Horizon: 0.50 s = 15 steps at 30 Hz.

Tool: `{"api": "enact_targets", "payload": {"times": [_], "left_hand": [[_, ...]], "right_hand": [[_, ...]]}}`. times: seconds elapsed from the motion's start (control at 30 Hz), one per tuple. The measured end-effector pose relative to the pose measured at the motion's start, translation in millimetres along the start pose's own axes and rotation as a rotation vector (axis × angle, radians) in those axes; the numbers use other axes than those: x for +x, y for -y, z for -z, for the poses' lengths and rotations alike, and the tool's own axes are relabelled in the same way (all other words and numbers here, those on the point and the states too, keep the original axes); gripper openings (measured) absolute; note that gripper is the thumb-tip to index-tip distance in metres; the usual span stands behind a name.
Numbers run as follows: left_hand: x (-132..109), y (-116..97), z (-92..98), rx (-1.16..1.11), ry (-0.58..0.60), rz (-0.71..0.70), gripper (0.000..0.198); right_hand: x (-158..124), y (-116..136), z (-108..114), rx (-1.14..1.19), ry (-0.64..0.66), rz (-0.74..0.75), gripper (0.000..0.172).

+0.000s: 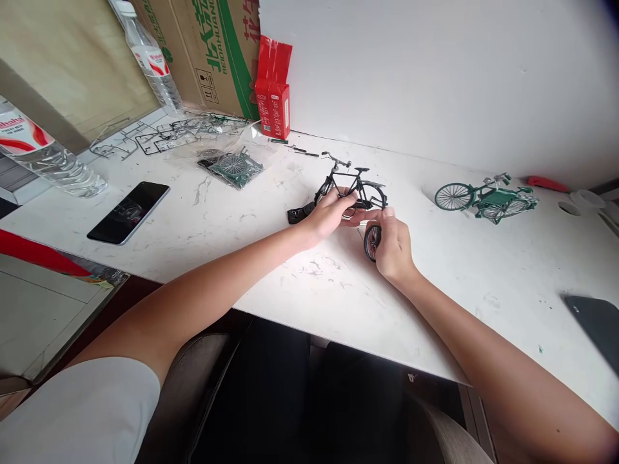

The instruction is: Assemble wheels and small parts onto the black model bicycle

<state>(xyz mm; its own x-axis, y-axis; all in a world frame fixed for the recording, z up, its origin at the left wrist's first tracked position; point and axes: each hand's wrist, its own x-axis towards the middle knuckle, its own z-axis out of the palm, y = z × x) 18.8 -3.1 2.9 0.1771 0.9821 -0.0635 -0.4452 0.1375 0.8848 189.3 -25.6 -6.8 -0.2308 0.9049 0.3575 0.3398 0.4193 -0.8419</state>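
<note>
A black model bicycle stands upright, with handlebar and saddle on top, in my left hand. The fingers of that hand are closed round its lower frame and hide part of it. My right hand is closed at the bicycle's rear end, its thumb tip touching there. A small black spoked wheel shows beside the right palm, partly hidden by the hand. Just left of the bicycle lies a flat black piece, near my left wrist.
A green model bicycle is at the right. At the left are a phone, bagged green parts, black part frames and water bottles. A red packet stands at the back; a dark flat object lies far right.
</note>
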Motion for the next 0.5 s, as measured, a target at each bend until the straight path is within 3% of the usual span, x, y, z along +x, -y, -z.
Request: {"api": "enact_targets", "payload": {"times": [0.2, 0.5], "left_hand": [[-1.0, 0.2, 0.3, 0.041, 0.007, -0.039, 0.015], [-6.1, 3.9, -4.2, 0.128, 0.068, -0.021, 0.015]], "right_hand": [[2.3, 1.2, 5.0, -0.039, -0.034, 0.062, 0.061], [2.9, 3.5, -1.5, -0.079, -0.102, -0.003, 0.034]]}}
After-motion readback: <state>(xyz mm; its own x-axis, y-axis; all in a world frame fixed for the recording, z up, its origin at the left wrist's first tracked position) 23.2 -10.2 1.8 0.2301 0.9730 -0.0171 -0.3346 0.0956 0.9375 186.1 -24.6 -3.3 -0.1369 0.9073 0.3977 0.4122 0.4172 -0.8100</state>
